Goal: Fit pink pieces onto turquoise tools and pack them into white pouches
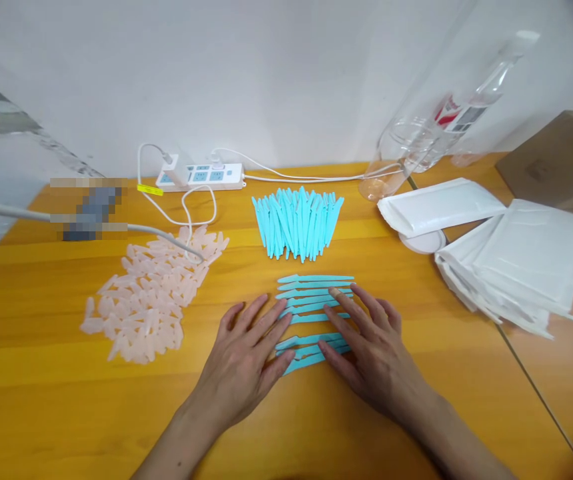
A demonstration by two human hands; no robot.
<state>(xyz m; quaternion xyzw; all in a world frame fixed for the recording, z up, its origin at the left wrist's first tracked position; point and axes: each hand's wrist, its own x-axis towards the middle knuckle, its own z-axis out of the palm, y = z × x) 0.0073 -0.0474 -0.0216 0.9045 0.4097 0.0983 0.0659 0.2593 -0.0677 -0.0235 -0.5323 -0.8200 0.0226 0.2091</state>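
Two bare hands lie flat on an orange wooden tabletop (41, 373) near its front edge, palms down and fingers spread, grasping nothing. The left hand (241, 363) and right hand (374, 357) bracket a short row of turquoise plastic sticks (314, 303) laid side by side, fingertips touching the sticks' ends. Beyond the row, toward the middle, stands a fanned bundle of the same turquoise sticks (298, 223). To the left lies a loose heap of pale pink caps (151, 297), possibly translucent. At the right edge sit stacks of white padded envelopes (516, 267). Along the back edge rest a white power strip (201, 177) and a clear plastic bottle (436, 120).
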